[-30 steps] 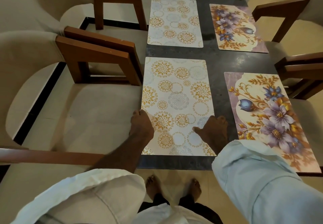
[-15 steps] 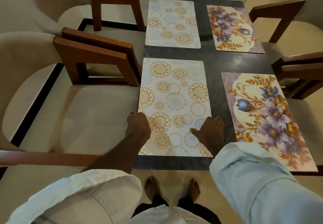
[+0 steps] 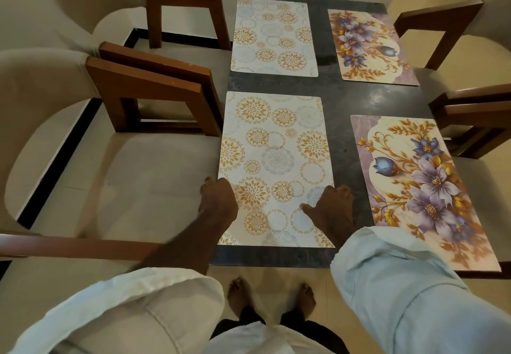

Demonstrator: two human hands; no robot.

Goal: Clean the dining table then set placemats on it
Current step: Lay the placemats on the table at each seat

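The dark, stone-look bench (image 3: 340,99) carries four rectangular placemats lying flat in two rows. The near left placemat (image 3: 276,160) is white with gold and grey round medallions. Its left side runs along the bench's left edge, and its near end stops short of the near edge. The left hand (image 3: 218,196) grips its left side and the right hand (image 3: 334,207) pinches its right side, thumb on top. The far left placemat (image 3: 272,35) matches it. The near right placemat (image 3: 423,182) and far right placemat (image 3: 370,47) show purple and blue flowers with gold leaves.
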